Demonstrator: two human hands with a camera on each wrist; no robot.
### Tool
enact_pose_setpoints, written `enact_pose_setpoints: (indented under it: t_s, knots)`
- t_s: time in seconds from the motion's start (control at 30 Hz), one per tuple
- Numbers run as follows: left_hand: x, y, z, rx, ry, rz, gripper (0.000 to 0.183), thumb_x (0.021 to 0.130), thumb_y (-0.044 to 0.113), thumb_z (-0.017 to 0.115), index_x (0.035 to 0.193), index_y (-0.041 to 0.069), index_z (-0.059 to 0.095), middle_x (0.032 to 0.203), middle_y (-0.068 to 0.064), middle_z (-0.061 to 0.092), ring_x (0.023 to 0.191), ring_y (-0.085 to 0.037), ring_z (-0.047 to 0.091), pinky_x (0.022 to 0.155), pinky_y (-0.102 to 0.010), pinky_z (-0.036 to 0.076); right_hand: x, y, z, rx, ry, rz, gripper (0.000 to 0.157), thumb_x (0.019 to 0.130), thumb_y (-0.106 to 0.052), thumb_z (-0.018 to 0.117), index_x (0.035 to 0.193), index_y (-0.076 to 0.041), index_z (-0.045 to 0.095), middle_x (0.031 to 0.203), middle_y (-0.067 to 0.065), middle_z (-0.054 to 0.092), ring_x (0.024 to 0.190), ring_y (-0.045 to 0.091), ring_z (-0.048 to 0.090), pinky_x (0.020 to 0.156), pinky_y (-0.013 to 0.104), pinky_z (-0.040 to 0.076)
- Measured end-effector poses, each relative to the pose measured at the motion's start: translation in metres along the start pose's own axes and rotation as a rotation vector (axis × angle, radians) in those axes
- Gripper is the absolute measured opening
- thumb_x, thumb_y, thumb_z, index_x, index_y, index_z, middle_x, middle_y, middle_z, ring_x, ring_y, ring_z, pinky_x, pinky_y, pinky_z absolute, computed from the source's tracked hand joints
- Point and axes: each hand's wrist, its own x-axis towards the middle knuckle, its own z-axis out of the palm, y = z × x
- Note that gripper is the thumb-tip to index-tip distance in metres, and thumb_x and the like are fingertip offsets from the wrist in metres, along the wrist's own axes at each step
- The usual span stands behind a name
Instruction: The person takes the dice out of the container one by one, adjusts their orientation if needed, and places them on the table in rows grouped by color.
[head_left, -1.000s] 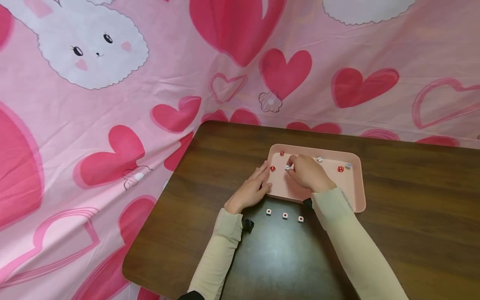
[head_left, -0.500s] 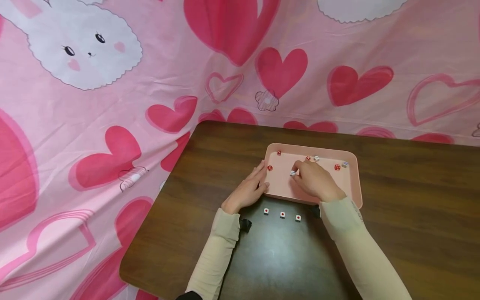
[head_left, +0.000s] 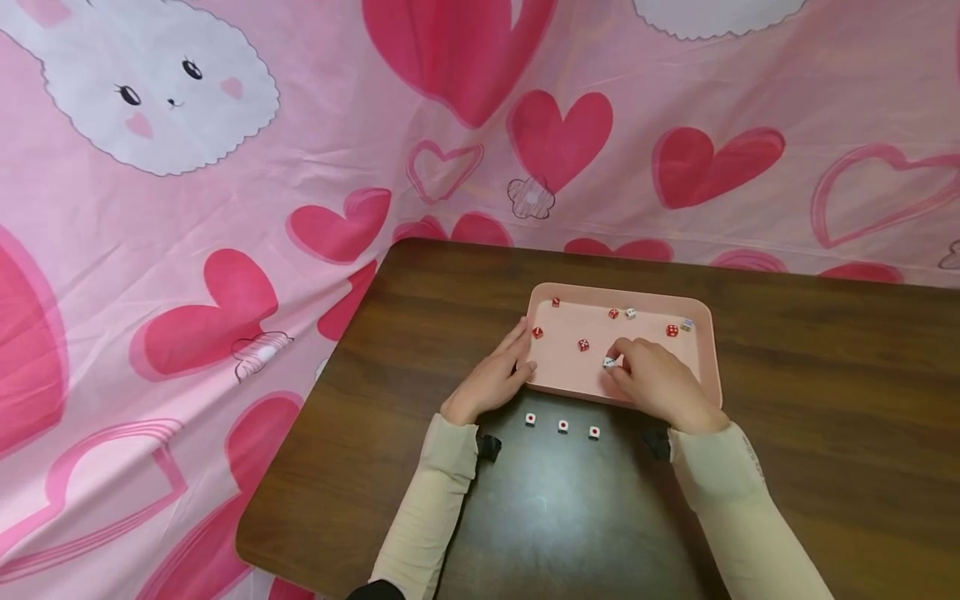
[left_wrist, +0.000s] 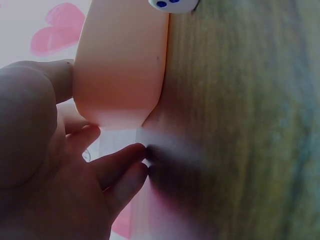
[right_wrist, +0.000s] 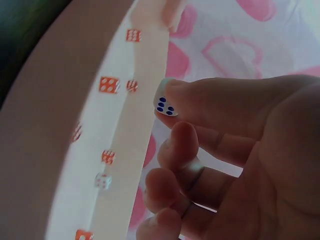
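Observation:
My right hand (head_left: 663, 383) pinches a white die (right_wrist: 165, 102) with blue pips between thumb and index finger, above the near part of the pink tray (head_left: 708, 358). In the right wrist view its other fingers are bent and hold nothing. My left hand (head_left: 491, 379) rests against the tray's left end, its thumb touching the wall near the front corner. Several red dice (head_left: 583, 345) lie scattered in the tray. One white die (head_left: 630, 313) sits by the back wall beside a red one, and another white die (head_left: 687, 324) is near the back right.
In front of the tray, a white die (head_left: 530, 419), a second white die (head_left: 562, 427) and a third white die (head_left: 594, 433) form a row on the brown wooden table (head_left: 337, 467), red pips up. A pink heart-print cloth (head_left: 450, 83) hangs behind and left of the table.
My right hand has moved right and toward the tray's front edge, carrying the white die. This uncovers red dice in the tray's middle and back. My left hand stays at the tray's left end.

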Motion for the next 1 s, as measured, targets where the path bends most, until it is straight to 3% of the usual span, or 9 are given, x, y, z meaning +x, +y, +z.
enact_pose_setpoints:
  t_s: [0.2,0.57,1.0]
  knots:
    - [0.000,0.001,-0.001,-0.007,-0.004,-0.004,0.064,0.101,0.032,0.045,0.156,0.019,0.015,0.164,0.012,0.004,0.149,-0.008,0.016,0.118,-0.037,0.026,-0.009,0.012,0.000,0.042,-0.037,0.049,0.025,0.092,-0.023,0.063,0.108,-0.004,0.063,0.078,0.005,0.061,0.071,0.019,0.052,0.067,0.031,0.043]
    - [0.000,0.001,-0.001,-0.003,-0.010,-0.018,0.064,0.101,0.034,0.047,0.156,0.019,0.016,0.163,0.014,0.003,0.149,-0.008,0.016,0.118,-0.037,0.026,-0.023,0.019,0.003,0.046,0.020,0.031,0.019,0.090,-0.021,0.065,0.099,-0.004,0.065,0.068,0.001,0.057,0.067,0.017,0.050,0.063,0.030,0.040]
    - [-0.002,0.000,-0.001,-0.030,0.000,-0.015,0.064,0.100,0.031,0.047,0.155,0.019,0.018,0.163,0.013,0.005,0.149,-0.010,0.017,0.118,-0.039,0.027,-0.038,0.019,0.004,0.037,0.009,0.052,0.021,0.091,-0.021,0.065,0.107,-0.007,0.064,0.078,0.003,0.059,0.072,0.018,0.051,0.063,0.030,0.041]
